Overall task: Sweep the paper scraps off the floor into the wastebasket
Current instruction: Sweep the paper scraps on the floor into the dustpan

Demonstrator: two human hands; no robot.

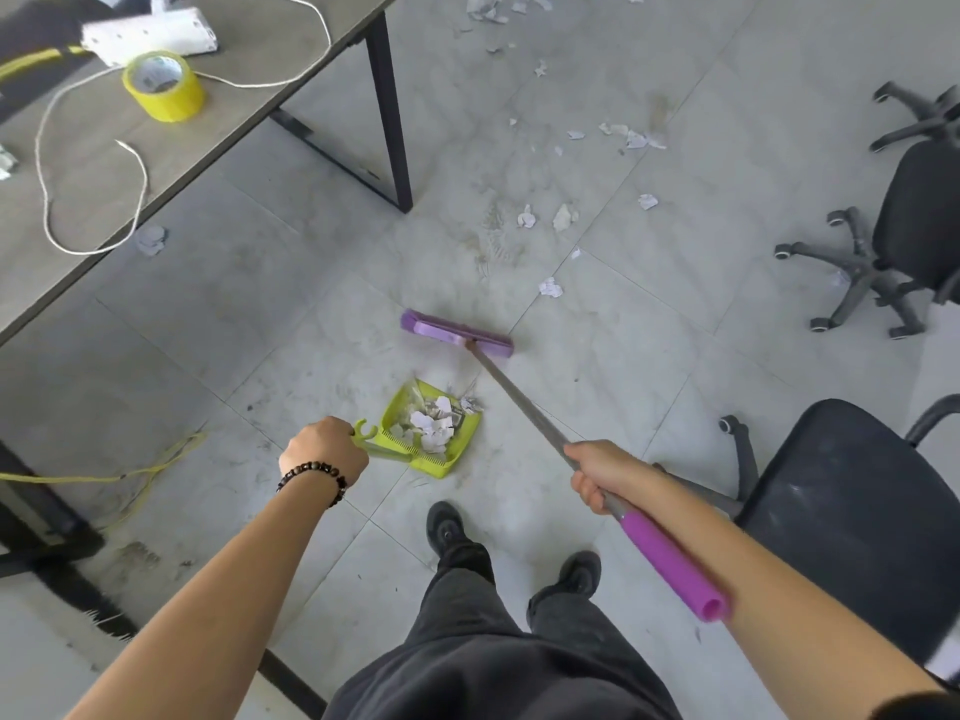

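**Left hand** (324,449): back turned to the camera, fingers curled round the hooked handle of a lime-green plastic dustpan (462,444). The fingertips and most of the handle are hidden behind the knuckles. A dark bead bracelet (317,472) sits at the wrist.

**Right hand** (597,475): wrapped round the grey metal shaft of a long broom with a purple plastic head (457,332). A purple grip sleeve (670,563) lies along the forearm, near of the hand.

**Dustpan:** low over the pale grey tiled floor (311,304), near of the broom head and apart from it. Whether either one touches the tiles cannot be told.

**Torn white paper scraps** (434,423): heaped inside the dustpan. A few sit at its far right lip, in or out unclear.

**Loose paper scraps** (563,216): scattered over the tiles far of the broom head, running to the far edge, where a cluster is cut off. One blurred scrap lies under the table edge at left. Another, under the far chair's base, is hard to make out.

**Two dark shoes** (447,530) and dark trousers: near centre.

**Grey table with black metal legs** (208,127): far left, cut off. It carries a roll of yellow tape (163,85), a white power strip (150,36) and a looping white cord (93,163).

**Yellow cable** (130,475): on the floor at near left.

**Two black office chairs:** one near right (852,511), one far right (914,220), both cut off by the frame.
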